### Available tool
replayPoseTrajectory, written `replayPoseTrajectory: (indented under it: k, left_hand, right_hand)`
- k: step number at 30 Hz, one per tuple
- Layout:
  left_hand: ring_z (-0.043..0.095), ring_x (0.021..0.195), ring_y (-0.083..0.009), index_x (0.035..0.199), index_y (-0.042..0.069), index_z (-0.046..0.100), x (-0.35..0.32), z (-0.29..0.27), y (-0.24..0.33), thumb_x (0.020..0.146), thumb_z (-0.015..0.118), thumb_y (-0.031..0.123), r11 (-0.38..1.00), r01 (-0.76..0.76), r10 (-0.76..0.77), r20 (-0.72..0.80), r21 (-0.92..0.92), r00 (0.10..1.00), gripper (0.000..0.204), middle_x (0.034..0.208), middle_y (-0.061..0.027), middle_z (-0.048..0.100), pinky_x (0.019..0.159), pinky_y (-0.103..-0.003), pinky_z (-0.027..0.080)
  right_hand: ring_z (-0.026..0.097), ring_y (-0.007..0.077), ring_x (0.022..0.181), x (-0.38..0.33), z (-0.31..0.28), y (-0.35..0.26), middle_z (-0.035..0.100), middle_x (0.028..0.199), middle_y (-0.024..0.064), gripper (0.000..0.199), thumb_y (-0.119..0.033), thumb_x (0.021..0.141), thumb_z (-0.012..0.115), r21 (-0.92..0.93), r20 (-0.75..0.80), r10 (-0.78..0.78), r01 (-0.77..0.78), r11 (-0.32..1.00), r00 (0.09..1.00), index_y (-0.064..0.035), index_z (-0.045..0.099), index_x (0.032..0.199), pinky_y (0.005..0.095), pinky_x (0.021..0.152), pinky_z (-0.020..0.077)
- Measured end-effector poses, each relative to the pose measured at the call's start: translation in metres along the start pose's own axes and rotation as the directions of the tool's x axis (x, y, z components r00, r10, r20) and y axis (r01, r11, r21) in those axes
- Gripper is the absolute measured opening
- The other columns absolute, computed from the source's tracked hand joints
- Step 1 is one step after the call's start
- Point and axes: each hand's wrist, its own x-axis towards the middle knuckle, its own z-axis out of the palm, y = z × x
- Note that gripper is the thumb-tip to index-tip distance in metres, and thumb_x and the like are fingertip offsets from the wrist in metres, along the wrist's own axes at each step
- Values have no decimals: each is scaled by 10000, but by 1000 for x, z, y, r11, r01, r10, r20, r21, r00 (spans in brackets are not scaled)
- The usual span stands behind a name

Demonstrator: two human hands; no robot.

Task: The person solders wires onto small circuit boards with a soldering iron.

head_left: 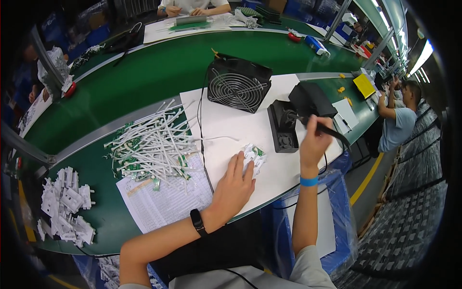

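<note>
Two bare hands occupy the near part of my view. The left hand [236, 185] lies palm down, fingers extended, tips on a small white plastic piece [255, 158], probably to steady it; whether they pinch it I cannot tell. That piece sits on a white board [231, 127], central, where I judge both hands reach it easily. The right hand [316, 144] is curled around a black tool [336, 134], beside a black stand [285, 142] that seems placed for quick parking. Off to my left, white housings [65, 204] and wired green boards [154, 144] lie heaped separately, perhaps so each kind is picked without sorting. Beyond the piece stands a black fan [236, 89], grille facing me, possibly to clear fumes. Farthest, past a green strip [173, 58], a co-worker [197, 6] sits opposite.
</note>
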Motion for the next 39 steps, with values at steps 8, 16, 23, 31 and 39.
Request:
replayPoseTrajectory:
  k: [8, 16, 23, 31, 39]
  left_hand:
    - [454, 1324, -436, 1291, -85, 587, 0, -3, -1, 934, 638, 195, 999, -31, 30, 20, 24, 999, 456, 1413, -344, 475, 1086, -405, 456]
    - [454, 1323, -444, 1303, -78, 581, -3, -1, -3, 947, 621, 203, 1000, -25, 25, 7, 11, 1000, 455, 1403, -346, 483, 1129, -431, 400]
    - [497, 1274, -415, 1270, -49, 598, -1, -10, -4, 909, 646, 178, 998, -24, 25, 13, -55, 1000, 430, 1378, -319, 507, 1029, -413, 490]
    - [560, 1120, -395, 1109, -28, 699, 9, -67, 10, 815, 697, 175, 954, 113, -92, 88, -278, 992, 357, 1240, -273, 595, 894, -455, 533]
    - [650, 1044, -385, 1197, 15, 627, 23, -223, -102, 704, 805, 151, 952, 300, -267, -298, 68, 916, 541, 1121, -217, 678, 915, -436, 517]
  right_hand:
    - [522, 92, 674, 1, 11, 16, 613, 779, 35, 107, -81, 944, 691, -68, 276, -18, 38, 997, 961, 4, 658, 1001, 247, 591, 403]
    - [526, 87, 716, 0, 10, 9, 629, 848, 40, 112, -72, 947, 689, -79, 294, -22, 48, 996, 955, 2, 670, 1029, 239, 657, 431]
    - [538, 79, 737, 3, 9, 16, 645, 878, 20, 164, -59, 933, 700, 10, 330, 89, -98, 995, 940, -13, 667, 1087, 231, 701, 451]
    - [464, 48, 652, -26, -1, 4, 502, 725, -25, 483, -57, 872, 786, -12, 265, 206, -210, 978, 942, 9, 507, 1260, 208, 573, 377]
    - [349, 8, 610, -124, -66, -74, 410, 675, -79, 94, -61, 956, 659, -122, 488, 429, -427, 896, 761, -35, 572, 931, 228, 526, 240]
